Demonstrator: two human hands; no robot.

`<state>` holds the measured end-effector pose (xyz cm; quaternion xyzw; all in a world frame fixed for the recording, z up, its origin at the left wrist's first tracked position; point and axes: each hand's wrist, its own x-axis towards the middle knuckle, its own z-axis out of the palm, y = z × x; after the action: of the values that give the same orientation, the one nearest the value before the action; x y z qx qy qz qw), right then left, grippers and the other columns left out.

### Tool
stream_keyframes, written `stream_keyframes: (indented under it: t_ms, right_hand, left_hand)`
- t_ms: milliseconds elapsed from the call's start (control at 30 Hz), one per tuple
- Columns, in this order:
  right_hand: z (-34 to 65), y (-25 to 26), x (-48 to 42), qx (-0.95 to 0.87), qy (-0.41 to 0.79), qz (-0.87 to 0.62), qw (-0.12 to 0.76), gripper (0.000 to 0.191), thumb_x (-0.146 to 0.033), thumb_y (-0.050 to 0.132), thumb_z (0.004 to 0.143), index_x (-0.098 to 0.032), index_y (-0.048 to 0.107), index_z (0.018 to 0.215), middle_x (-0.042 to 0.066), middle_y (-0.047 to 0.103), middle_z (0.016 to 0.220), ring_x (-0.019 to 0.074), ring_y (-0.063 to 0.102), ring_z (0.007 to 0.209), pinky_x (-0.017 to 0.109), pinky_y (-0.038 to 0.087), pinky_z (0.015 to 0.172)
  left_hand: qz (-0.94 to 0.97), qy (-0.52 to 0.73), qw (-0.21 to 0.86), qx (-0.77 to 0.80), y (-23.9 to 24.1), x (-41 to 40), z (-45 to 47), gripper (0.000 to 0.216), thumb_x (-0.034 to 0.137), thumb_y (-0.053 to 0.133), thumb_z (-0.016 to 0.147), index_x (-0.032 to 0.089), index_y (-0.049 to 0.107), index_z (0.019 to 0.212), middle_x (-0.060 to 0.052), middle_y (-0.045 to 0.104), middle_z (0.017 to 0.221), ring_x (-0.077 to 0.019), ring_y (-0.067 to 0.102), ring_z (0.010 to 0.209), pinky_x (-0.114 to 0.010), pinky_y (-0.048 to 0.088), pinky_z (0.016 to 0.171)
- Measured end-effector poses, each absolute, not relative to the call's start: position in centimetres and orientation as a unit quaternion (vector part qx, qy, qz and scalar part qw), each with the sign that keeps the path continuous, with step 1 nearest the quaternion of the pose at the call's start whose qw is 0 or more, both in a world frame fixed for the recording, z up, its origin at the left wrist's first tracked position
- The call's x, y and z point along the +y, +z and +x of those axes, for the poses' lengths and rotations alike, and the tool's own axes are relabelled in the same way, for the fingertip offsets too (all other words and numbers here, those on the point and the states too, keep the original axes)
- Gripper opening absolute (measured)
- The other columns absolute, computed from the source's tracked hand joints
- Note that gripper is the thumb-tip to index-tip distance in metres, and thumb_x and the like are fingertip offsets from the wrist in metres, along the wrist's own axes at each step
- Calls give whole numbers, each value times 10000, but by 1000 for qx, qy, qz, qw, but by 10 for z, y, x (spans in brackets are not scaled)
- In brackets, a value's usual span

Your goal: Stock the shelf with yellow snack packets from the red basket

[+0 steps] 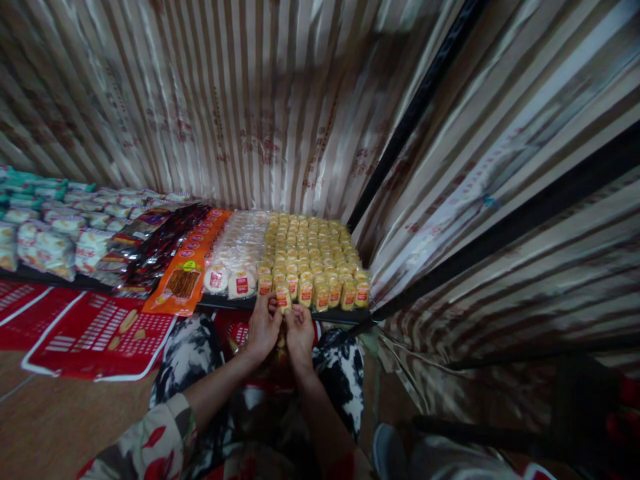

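Between my left hand [264,327] and my right hand [300,331] is a small yellow wrapped cake [283,298] with a red label. The fingers of both hands are closed on its lower part, at the shelf's front edge. Just behind it stand rows of the same yellow wrapped cakes [320,250], packed upright on the black shelf [240,301]. To the left of these rows are clear packs of round white pastries [243,283] with red labels. I cannot read the small print on the wrappers.
Orange snack packets [186,277], dark red packets [163,240] and white-and-green bags [47,240] continue leftward on the shelf. Red printed bags [100,333] hang below. Striped curtains [280,100] rise behind, and black poles [410,120] slant at the right. Another person's shoe [389,450] shows lower right.
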<state>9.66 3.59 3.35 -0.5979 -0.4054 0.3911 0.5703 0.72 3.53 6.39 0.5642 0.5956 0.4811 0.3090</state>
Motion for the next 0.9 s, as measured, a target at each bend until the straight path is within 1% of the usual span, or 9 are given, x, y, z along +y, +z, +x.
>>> stream_keyframes:
  t_ms: [167,267,367,467,633,767,833,900]
  right_hand:
    - [90,39,41,-419,382,-612,551,260,-403,536,738,-184,515,877,53,646,810,166,628,736,286,502,691]
    - [87,42,43,-445,354,-638,519,254,-405,509,759,-181,525,877,57,640,815,167,627,712,282,501,670]
    - [86,45,46,-477,306,-666,485,235,-390,485,777,-178,534,864,73,621,877,156,614,667,278,492,649]
    - [85,46,47,-493,273,-680,470,226,-371,479,780,-169,535,867,100,579,958,146,589,634,288,484,649]
    - [82,44,43,-523,216,-688,454,244,-363,441,810,-173,503,949,106,549,980,175,582,721,298,471,653]
    - [80,45,37,-566,187,-696,401,269,-339,381,852,-179,517,1019,97,528,1032,160,591,692,296,459,643]
    - [81,47,36,-584,162,-696,384,280,-318,367,860,-182,527,1044,98,531,1038,179,596,775,302,464,684]
    - [82,48,38,-595,134,-689,391,300,-298,364,862,-176,520,1087,111,530,1061,203,580,901,313,470,745]
  left_hand:
    - [598,461,271,597,63,36,1,352,141,436,786,202,467,1131,-51,532,1031,-164,547,901,-321,449,846]
    - [602,452,264,604,62,37,-2,382,135,426,791,197,455,1167,-61,528,1047,-170,546,910,-319,450,847]
    - [610,447,258,601,59,40,-5,375,147,411,814,190,444,1185,-69,524,1058,-167,547,905,-315,452,843]
    - [622,439,251,598,56,42,-6,355,151,407,823,189,449,1174,-66,526,1034,-164,548,881,-314,452,834]
    - [629,427,239,604,53,47,-7,298,182,411,835,182,460,1129,-61,531,968,-172,552,860,-306,460,801]
    - [663,398,207,599,50,53,-8,235,204,389,856,188,492,1067,-65,539,949,-186,553,880,-310,458,805]
    - [679,378,184,602,46,56,-8,218,214,376,866,187,502,1042,-71,542,954,-191,553,883,-314,459,802]
    - [692,363,165,602,43,58,-9,213,221,371,874,185,503,1037,-71,549,952,-188,557,879,-309,462,799]
